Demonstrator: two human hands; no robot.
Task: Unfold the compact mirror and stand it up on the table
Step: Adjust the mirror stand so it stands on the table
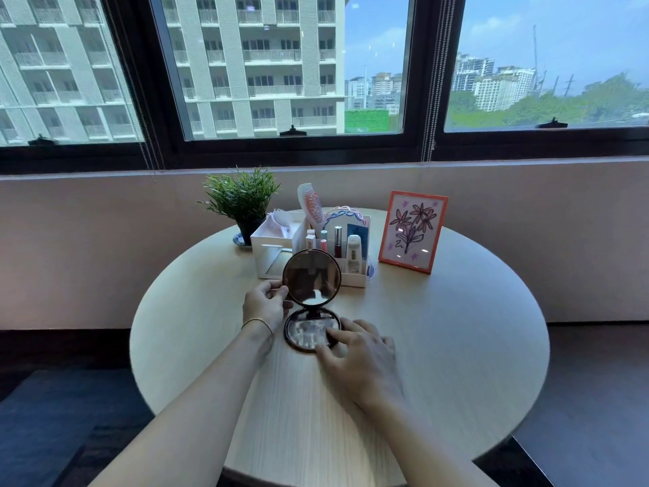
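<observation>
A round, dark-rimmed compact mirror (310,300) sits unfolded on the round wooden table (456,339). Its lower half lies flat on the tabletop and its upper half stands nearly upright on the hinge. My left hand (265,304) pinches the left edge of the upright half between thumb and fingers. My right hand (358,349) rests on the near right rim of the flat half, with fingertips pressing it down.
Behind the mirror stands a white organiser (277,251) with cosmetics, a comb and a brush. A potted plant (242,202) is at the back left. An orange picture frame (411,232) stands at the back right. A wall and windows lie beyond.
</observation>
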